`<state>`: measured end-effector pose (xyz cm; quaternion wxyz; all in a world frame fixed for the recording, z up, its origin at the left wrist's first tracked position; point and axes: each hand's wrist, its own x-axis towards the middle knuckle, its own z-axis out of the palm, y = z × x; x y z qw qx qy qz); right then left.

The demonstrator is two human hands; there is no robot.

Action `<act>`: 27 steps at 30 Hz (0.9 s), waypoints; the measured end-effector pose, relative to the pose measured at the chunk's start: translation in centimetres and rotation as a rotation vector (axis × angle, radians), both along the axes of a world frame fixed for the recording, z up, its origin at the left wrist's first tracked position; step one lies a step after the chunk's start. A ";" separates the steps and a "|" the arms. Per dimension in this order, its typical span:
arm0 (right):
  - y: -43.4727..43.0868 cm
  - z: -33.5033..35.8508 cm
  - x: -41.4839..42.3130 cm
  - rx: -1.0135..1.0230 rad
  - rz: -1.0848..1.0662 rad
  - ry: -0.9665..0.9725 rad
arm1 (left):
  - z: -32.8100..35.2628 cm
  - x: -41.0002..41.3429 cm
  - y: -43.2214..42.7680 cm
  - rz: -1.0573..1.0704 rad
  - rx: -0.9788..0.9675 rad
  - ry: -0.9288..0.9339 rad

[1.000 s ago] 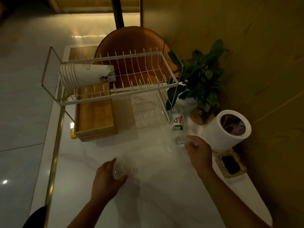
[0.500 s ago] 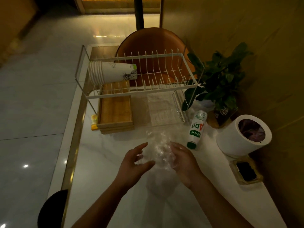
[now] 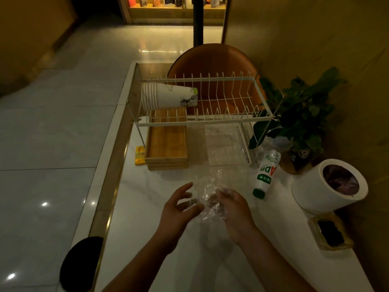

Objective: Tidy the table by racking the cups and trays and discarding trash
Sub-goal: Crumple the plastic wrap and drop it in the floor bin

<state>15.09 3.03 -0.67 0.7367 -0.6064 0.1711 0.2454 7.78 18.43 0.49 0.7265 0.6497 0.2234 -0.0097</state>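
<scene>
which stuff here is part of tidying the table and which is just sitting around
Job: crumpled clear plastic, paper cup stack, wire dish rack, wooden trays, green-capped bottle, yellow packet, white bin.
Lying about: potted plant, orange chair, small dish.

White rack (image 3: 210,121), white bin (image 3: 311,192) (green-capped bottle (image 3: 265,173))

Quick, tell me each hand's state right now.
Left hand: open, fingers spread, thumb against the crumpled clear plastic.
Right hand: fingers curled round the crumpled clear plastic, holding it.
</scene>
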 end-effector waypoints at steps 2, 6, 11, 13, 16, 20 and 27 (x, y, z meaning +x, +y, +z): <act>0.3 -0.3 -0.2 -0.043 -0.003 0.048 | 0.1 0.2 -0.1 0.024 -0.090 -0.014; 0.4 -0.4 -0.3 -0.043 0.021 0.124 | 0.0 -0.1 0.1 0.065 -0.243 -0.006; 1.2 0.0 -1.2 0.191 0.091 0.243 | 0.6 -0.8 0.9 0.033 -0.309 -0.050; 1.7 0.1 -1.6 0.239 0.138 0.211 | 1.0 -1.0 1.7 0.022 -0.320 -0.058; 2.7 0.7 -1.9 0.314 0.160 0.192 | 1.7 -1.5 3.1 0.010 -0.340 -0.059; 4.3 1.3 -2.8 0.291 0.311 0.302 | 2.3 -2.2 4.7 0.022 -0.356 -0.100; 7.2 2.2 -4.7 -0.199 0.104 -0.044 | 2.3 -4.6 7.9 0.001 -0.254 -0.111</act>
